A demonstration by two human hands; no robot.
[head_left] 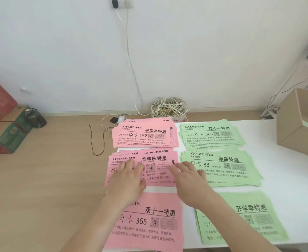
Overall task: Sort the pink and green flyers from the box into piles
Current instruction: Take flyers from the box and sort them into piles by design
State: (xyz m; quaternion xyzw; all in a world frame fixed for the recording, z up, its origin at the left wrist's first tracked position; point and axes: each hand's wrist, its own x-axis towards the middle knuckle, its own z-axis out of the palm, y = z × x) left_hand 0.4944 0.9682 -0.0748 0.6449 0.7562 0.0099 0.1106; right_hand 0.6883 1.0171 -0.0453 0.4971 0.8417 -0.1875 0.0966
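Box at far right; pink piles left, green piles right. Your left hand lies flat, fingers spread, on the middle pink pile; your right hand lies flat at its right edge. Flyers likely thin, limp, slippery: square each stack by its edges.

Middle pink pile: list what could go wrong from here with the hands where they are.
1. The middle pink pile is loosely fanned and seems to overhang the white surface on the left; a push from the left hand could slide sheets off.
2. The far pink pile lies close behind, so sheets pushed away might mix.
3. The right hand sits between it and the middle green pile and could drag green sheets.
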